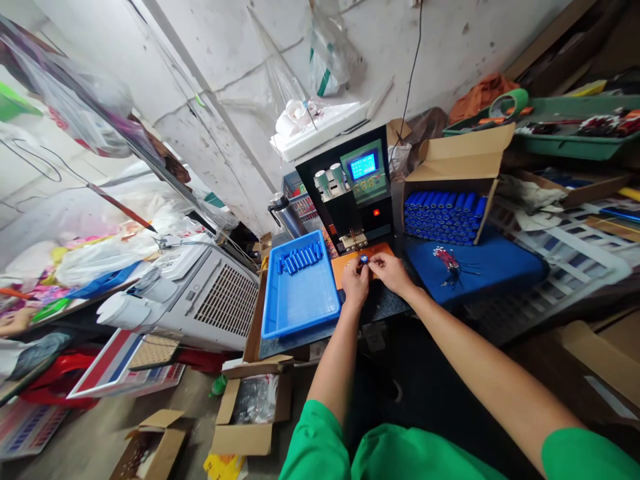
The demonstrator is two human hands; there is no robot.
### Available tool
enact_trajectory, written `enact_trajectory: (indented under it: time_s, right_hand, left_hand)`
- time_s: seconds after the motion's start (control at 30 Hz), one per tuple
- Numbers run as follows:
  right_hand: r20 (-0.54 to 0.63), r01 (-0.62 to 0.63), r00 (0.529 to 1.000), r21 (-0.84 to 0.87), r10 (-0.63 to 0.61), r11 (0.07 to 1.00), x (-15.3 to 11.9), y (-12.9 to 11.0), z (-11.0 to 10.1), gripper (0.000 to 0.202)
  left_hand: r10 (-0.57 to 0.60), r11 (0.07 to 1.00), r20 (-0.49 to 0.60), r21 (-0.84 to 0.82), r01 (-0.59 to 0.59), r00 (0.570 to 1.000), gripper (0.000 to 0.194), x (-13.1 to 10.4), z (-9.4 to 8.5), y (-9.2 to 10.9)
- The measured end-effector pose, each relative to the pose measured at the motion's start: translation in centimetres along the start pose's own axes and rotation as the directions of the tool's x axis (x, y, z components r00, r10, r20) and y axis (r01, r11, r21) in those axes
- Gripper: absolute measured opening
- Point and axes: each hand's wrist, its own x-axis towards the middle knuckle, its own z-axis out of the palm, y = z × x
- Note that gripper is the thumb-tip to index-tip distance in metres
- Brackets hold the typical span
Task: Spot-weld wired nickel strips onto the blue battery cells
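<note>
Low in front of the black spot welder (345, 187), my left hand (355, 283) is closed around a blue battery cell (365, 259), its end turned toward me. My right hand (391, 272) is pinched at the cell's right side; whatever its fingertips hold is too small to make out. Both hands are over an orange board (341, 267), just below the welder's electrodes (354, 240). To the left, a blue tray (300, 313) holds several blue cells (301, 259) in a row. A bundle of red and black wires (447, 263) rests on a blue stool top (480, 270) at the right.
An open cardboard box (460, 160) full of stacked blue cells stands right of the welder. A steel flask (286, 215) is behind the tray. White foam (323, 130) with tape rolls lies on the welder. A grey air cooler (210, 300) stands left. Another person's hand (17, 322) shows far left.
</note>
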Motion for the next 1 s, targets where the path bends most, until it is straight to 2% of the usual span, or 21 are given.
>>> enact_trajectory:
  time_s: [0.13, 0.3, 0.4, 0.47, 0.53, 0.63, 0.7, 0.77, 0.87, 1.0]
  right_hand:
    - [-0.046, -0.009, 0.999, 0.079, 0.012, 0.997, -0.6, -0.3, 0.1, 0.023]
    - [-0.081, -0.1, 0.989, 0.221, 0.12, 0.97, -2.1, -1.6, 0.1, 0.031]
    - [-0.081, -0.122, 0.986, 0.224, 0.143, 0.967, -2.7, -2.4, 0.1, 0.036]
    - [-0.107, -0.11, 0.986, 0.14, 0.126, 0.984, -2.8, -2.6, 0.2, 0.034]
    - [-0.16, -0.078, 0.984, -0.034, 0.071, 0.996, -2.9, -2.8, 0.3, 0.029]
    - [-0.191, 0.025, 0.977, -0.356, -0.098, 0.934, -2.9, -3.3, 0.1, 0.021]
    - [-0.113, 0.124, 0.972, -0.504, -0.208, 0.855, -2.8, -3.8, -0.2, 0.021]
    - [-0.006, 0.2, 0.967, -0.596, -0.253, 0.778, -2.5, -4.3, -0.5, 0.025]
    - [0.094, 0.223, 0.971, -0.688, -0.22, 0.69, -2.1, -4.9, -0.9, 0.028]
    - [0.154, 0.227, 0.973, -0.76, -0.17, 0.609, -1.7, -5.6, -1.1, 0.03]
  left_hand:
    - [0.027, 0.999, -0.007, -0.04, -0.027, 1.0, 0.028, -0.1, 0.0, -0.2]
    - [0.081, 0.994, -0.014, -0.072, -0.082, 0.997, 0.028, -0.3, 0.2, -0.4]
    - [0.084, 0.994, -0.019, -0.066, -0.086, 0.996, 0.029, -0.3, 0.3, -0.5]
    - [0.092, 0.994, -0.012, -0.06, -0.093, 0.996, 0.028, -0.3, 0.3, -0.6]
    - [0.105, 0.993, 0.004, -0.049, -0.104, 0.994, 0.029, -0.2, 0.3, -0.6]
    - [0.133, 0.991, 0.014, -0.026, -0.132, 0.991, 0.031, 0.1, 0.1, -0.5]
    - [0.168, 0.986, 0.02, -0.013, -0.167, 0.986, 0.031, 0.4, 0.0, -0.6]
    - [0.192, 0.981, 0.03, 0.003, -0.192, 0.981, 0.033, 0.6, 0.0, -0.8]
    - [0.205, 0.978, 0.034, 0.037, -0.206, 0.978, 0.036, 1.0, 0.0, -0.9]
    - [0.232, 0.967, 0.032, 0.098, -0.234, 0.972, 0.04, 1.1, 0.0, -0.7]
